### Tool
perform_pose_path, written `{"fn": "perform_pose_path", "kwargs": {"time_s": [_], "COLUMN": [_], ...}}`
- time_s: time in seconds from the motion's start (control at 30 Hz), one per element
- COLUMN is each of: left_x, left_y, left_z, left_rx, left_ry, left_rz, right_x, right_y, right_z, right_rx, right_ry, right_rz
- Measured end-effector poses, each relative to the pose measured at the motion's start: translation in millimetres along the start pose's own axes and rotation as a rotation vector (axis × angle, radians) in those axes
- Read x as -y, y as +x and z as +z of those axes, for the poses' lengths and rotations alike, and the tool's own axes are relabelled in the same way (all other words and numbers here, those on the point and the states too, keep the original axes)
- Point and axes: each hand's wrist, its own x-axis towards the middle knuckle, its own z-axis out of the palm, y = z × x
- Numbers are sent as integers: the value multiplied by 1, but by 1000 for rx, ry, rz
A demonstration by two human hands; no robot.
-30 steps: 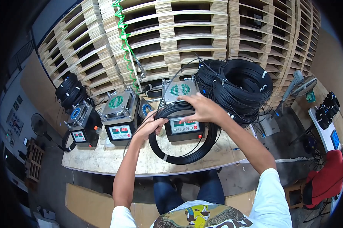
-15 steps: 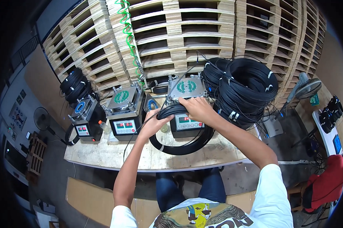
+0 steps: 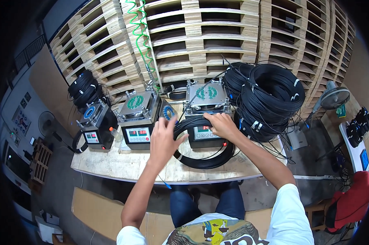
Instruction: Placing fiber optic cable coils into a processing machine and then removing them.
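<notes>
A coil of black cable (image 3: pixel 204 163) is held up in front of the third machine, its lower loop hanging over the worktop. My right hand (image 3: pixel 222 125) is closed around the coil's upper right, the thumb pressing on top of the strands. At the coil's left side, my left hand (image 3: pixel 165 141) is raised with its fingers apart. Whether a strand touches that palm cannot be seen. A loose cable end with a blue connector (image 3: pixel 167 185) dangles below my left wrist, past the table's front edge. The third machine (image 3: pixel 207 143), with green pegs on its metal top, is partly covered by the coil.
Two similar machines stand left: one with green pegs (image 3: pixel 136 134), one with a blue ring (image 3: pixel 95 132). A small orange-capped bottle (image 3: pixel 113 131) stands between them. Large black cable coils (image 3: pixel 270 102) are piled at right on the wooden worktop (image 3: pixel 111 165). Pallets (image 3: pixel 217 30) rise behind.
My left hand has let go of the coil and spread its fingers. The blue connector now hangs below the table edge. My right hand still grips the coil.
</notes>
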Motion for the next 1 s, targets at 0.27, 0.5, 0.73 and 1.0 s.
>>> {"fn": "perform_pose_path", "kwargs": {"time_s": [0.27, 0.5, 0.73, 1.0], "left_x": [70, 72, 43, 39], "left_y": [10, -14, 1, -11], "left_z": [79, 52, -3, -10], "left_rx": [120, -38, -126, -185], "left_ry": [-629, -632, -628, -707], "left_rz": [5, -121, 10, -52], "right_x": [19, 24, -38, -32], "right_y": [5, 37, 119, 192], "right_z": [-12, -59, -86, -200], "right_rx": [87, -202, -246, -595], "right_ry": [101, 474, -29, 74], "right_rz": [-6, -43, 154, -188]}}
